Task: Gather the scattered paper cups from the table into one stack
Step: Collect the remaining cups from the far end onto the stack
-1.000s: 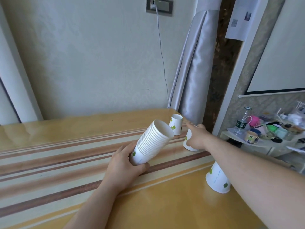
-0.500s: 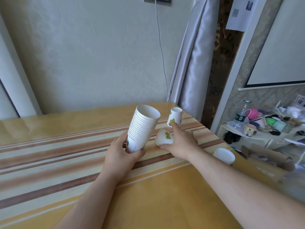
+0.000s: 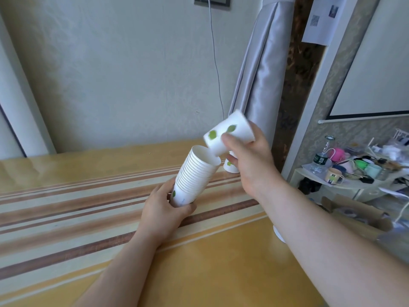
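- Your left hand point(image 3: 163, 211) is wrapped around the bottom of the stack of paper cups point(image 3: 195, 173), holding it off the striped table point(image 3: 66, 207) with its open mouth tilted up and toward your right.
- Your right hand point(image 3: 247, 158) grips a single cup point(image 3: 228, 135) by its side wall, lying almost sideways, with its base pointing at the stack's mouth and just at the rim.
- Line the two up before you push: tip the single cup so its axis matches the lean of the stack, or the base is likely to catch on the top rim.
- Slide it in with light pressure. Paper walls crease easily, so keep your fingers point(image 3: 230, 138) from squeezing.
- Brace the stack firmly from below so that it does not slip as the cup seats.
- Let go only once the cup sits level with the others.
- Another cup point(image 3: 230, 166) stands on the table behind your right hand, and a white rim point(image 3: 278, 234) peeks out under your right forearm, so more cups probably remain to collect.
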`<action>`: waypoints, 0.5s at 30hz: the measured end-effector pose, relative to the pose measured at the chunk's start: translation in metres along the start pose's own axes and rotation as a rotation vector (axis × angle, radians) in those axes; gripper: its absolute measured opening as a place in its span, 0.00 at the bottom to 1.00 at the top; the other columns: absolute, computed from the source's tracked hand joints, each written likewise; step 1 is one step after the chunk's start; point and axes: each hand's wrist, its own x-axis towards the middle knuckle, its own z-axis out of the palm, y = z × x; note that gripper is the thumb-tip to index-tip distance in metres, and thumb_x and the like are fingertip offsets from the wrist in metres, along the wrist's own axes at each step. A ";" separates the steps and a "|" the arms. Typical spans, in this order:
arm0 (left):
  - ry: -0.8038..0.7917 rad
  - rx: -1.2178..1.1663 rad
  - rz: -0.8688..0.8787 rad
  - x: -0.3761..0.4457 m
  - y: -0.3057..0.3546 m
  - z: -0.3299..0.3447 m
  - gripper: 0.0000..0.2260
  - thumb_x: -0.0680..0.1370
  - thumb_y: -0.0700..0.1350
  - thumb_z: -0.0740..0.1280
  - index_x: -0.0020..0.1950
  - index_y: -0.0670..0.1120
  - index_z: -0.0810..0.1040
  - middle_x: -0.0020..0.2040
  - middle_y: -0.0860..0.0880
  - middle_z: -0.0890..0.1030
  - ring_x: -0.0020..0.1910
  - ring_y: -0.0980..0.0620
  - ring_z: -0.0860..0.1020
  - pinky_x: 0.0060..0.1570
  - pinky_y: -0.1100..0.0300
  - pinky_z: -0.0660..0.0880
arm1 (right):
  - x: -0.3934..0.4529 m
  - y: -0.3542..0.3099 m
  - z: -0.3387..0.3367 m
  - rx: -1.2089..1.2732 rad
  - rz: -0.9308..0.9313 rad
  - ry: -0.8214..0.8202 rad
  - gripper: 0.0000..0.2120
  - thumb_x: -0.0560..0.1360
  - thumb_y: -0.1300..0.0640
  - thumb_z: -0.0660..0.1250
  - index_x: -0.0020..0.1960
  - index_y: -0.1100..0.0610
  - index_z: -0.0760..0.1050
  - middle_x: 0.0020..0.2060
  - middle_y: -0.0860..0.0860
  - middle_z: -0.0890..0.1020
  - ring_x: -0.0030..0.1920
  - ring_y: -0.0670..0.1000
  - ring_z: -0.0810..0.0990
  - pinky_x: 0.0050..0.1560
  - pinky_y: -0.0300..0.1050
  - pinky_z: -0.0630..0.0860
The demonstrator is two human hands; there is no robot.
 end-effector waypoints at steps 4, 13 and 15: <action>0.015 0.038 0.004 0.000 0.000 0.001 0.27 0.67 0.53 0.81 0.64 0.64 0.81 0.55 0.59 0.82 0.56 0.58 0.79 0.52 0.56 0.77 | -0.008 0.013 -0.002 -0.231 -0.003 -0.153 0.36 0.71 0.66 0.80 0.74 0.46 0.74 0.61 0.50 0.85 0.55 0.48 0.86 0.55 0.50 0.86; 0.086 0.066 -0.017 0.000 -0.002 0.003 0.21 0.68 0.52 0.80 0.58 0.64 0.80 0.50 0.59 0.81 0.54 0.56 0.78 0.46 0.57 0.74 | 0.021 0.026 -0.013 -0.149 0.130 -0.083 0.30 0.66 0.55 0.63 0.68 0.41 0.79 0.61 0.52 0.82 0.60 0.52 0.79 0.59 0.52 0.74; 0.093 0.062 -0.015 0.001 -0.002 0.003 0.22 0.68 0.51 0.80 0.59 0.65 0.80 0.50 0.59 0.81 0.54 0.58 0.77 0.45 0.59 0.73 | 0.046 0.034 -0.014 -0.155 0.157 0.088 0.21 0.70 0.56 0.63 0.61 0.42 0.80 0.60 0.52 0.80 0.55 0.53 0.79 0.49 0.49 0.74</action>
